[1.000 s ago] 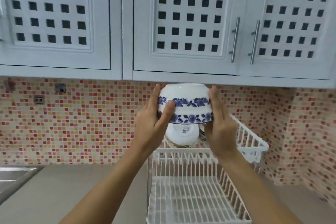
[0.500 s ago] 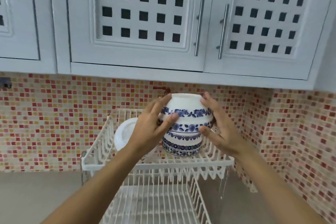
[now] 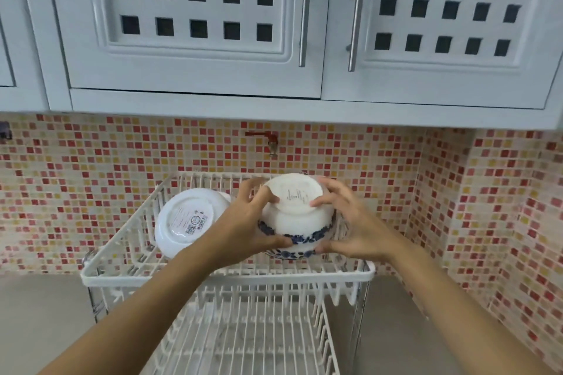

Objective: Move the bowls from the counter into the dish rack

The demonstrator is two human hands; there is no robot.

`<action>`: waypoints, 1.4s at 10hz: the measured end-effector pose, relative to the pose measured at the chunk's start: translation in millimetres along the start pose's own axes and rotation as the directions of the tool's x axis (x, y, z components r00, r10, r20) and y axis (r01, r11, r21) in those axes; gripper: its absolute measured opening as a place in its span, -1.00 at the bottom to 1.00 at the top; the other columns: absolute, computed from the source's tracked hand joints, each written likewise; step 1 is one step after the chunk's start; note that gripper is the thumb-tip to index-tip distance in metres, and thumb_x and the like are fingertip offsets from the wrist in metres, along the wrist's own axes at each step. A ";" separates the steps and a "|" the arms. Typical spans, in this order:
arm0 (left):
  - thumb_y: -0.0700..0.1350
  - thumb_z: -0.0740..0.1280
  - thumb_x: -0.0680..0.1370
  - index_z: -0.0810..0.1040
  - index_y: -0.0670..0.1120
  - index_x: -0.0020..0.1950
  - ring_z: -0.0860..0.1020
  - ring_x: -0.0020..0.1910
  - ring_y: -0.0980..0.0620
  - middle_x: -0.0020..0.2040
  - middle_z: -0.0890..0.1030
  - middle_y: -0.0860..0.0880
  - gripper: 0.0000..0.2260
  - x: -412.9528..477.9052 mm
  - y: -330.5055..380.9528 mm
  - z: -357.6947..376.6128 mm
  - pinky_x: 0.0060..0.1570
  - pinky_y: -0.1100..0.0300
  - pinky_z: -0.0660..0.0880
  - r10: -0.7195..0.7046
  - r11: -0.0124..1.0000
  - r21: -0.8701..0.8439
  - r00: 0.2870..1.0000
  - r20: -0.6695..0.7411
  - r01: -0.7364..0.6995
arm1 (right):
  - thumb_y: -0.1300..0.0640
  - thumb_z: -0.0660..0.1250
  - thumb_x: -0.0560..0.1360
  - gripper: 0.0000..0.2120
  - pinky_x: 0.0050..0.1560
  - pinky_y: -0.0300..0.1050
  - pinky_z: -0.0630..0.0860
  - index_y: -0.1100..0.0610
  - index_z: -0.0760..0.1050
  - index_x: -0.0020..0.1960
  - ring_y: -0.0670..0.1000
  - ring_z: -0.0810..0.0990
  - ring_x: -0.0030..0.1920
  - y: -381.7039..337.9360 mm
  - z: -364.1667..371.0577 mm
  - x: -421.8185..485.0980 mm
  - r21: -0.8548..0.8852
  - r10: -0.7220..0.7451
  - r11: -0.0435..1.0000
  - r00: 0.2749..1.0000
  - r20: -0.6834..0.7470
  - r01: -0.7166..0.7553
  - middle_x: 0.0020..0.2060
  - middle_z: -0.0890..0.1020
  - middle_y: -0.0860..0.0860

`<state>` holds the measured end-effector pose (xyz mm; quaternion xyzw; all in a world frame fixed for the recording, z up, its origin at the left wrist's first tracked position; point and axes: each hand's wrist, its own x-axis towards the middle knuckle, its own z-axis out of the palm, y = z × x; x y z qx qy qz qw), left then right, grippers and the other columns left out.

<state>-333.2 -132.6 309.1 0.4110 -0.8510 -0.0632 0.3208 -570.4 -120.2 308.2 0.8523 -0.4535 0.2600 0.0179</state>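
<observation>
A white bowl with blue flower bands (image 3: 297, 218) sits upside down on another such bowl in the upper tier of the white wire dish rack (image 3: 228, 274). My left hand (image 3: 246, 228) grips its left side and my right hand (image 3: 350, 225) its right side, fingers over the base. A plain white bowl (image 3: 185, 219) leans on its edge at the tier's left, its labelled underside towards me.
The rack's lower tier (image 3: 243, 341) holds nothing. Grey counter (image 3: 42, 313) lies on both sides of the rack. Red and yellow mosaic wall tiles rise behind, with a small red tap (image 3: 268, 140) above the rack. White lattice cupboards (image 3: 195, 24) hang overhead.
Both hands have lowered the blue-patterned bowl onto the one standing in the upper tier. My view has tilted down and closer to the rack.
</observation>
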 end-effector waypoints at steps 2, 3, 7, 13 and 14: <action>0.05 0.55 0.30 0.37 -0.11 0.13 0.37 0.24 -0.03 0.29 0.28 0.00 -0.45 0.0 -5.4 13.6 0.10 0.28 0.42 0.047 0.998 0.041 0.998 -0.030 -0.046 | -0.10 0.51 0.29 -0.39 0.45 0.14 0.16 -0.21 0.24 0.20 -0.13 -0.05 0.48 4.9 8.7 4.7 -0.018 0.083 0.996 0.992 0.091 -0.082 0.52 -0.08 -0.19; 0.03 0.57 0.28 0.38 -0.10 0.09 0.41 0.15 -0.04 0.18 0.29 0.03 -0.46 -1.3 -7.1 16.4 0.07 0.18 0.51 0.053 0.997 0.052 0.997 -0.057 -0.050 | -0.08 0.52 0.28 -0.33 0.47 0.15 0.15 -0.20 0.23 0.25 -0.09 -0.04 0.50 3.0 8.5 5.3 -0.011 0.098 0.995 0.990 0.101 -0.097 0.53 -0.08 -0.17; 0.12 0.54 0.22 0.27 -0.02 0.04 0.48 0.02 -0.10 0.19 0.27 -0.03 -0.41 0.4 -13.4 31.1 -0.06 -0.03 0.57 0.042 0.974 0.226 0.998 -0.041 -0.032 | -0.13 0.57 0.20 0.16 0.48 0.02 0.13 -0.01 -0.12 0.53 0.02 0.05 0.50 0.1 16.0 10.3 -0.122 0.137 0.984 0.988 0.072 -0.127 0.49 0.00 -0.03; 0.07 0.52 0.31 0.31 -0.10 0.13 0.51 0.00 -0.13 0.24 0.22 -0.07 -0.44 -4.8 -8.9 26.3 0.01 0.04 0.56 0.013 0.973 0.231 0.999 0.036 -0.021 | -0.14 0.54 0.23 0.08 0.43 0.05 0.28 -0.01 -0.05 0.52 0.04 0.13 0.47 0.4 15.8 8.6 -0.144 0.085 0.987 0.993 0.084 -0.072 0.47 0.05 -0.01; 0.07 0.50 0.36 0.24 -0.02 0.28 0.37 0.34 -0.20 0.47 0.08 -0.08 -0.37 -11.3 -1.2 15.0 0.28 0.00 0.46 -0.031 0.972 0.234 0.996 0.087 0.010 | -0.26 0.47 0.24 0.10 0.47 0.13 0.17 -0.07 -0.15 0.53 -0.08 -0.01 0.51 -7.4 3.1 3.0 -0.207 0.174 0.966 0.980 0.094 -0.152 0.52 -0.05 -0.13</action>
